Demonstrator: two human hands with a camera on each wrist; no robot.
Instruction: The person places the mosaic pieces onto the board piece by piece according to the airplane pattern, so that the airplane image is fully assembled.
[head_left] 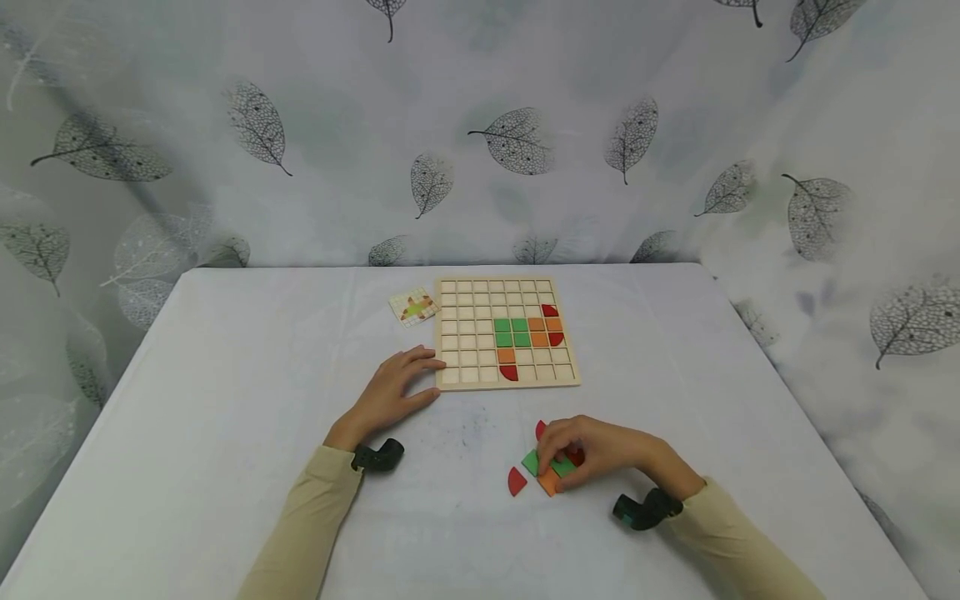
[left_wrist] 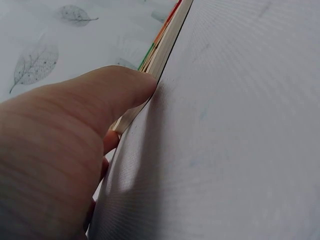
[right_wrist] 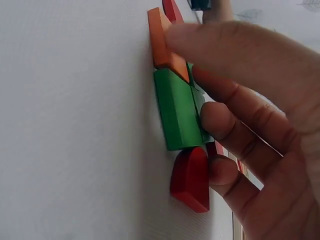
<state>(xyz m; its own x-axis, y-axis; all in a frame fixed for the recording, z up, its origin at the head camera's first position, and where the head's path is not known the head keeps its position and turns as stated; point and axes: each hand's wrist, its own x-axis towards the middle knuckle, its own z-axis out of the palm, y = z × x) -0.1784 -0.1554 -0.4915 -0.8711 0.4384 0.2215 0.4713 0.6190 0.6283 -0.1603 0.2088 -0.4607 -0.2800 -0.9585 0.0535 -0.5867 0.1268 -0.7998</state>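
Diagonally set orange block (right_wrist: pixel 158 42), corner nearward | right grip (head_left: pixel 600 450) pinching it | left grip (head_left: pixel 390 390) spread

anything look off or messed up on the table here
Nothing looks plainly spilled or broken. Faint grey marks show on the white cloth just in front of the board, odd against plain surroundings; I can't tell whether they're smudges. The small card also lies askew to the board's left edge.
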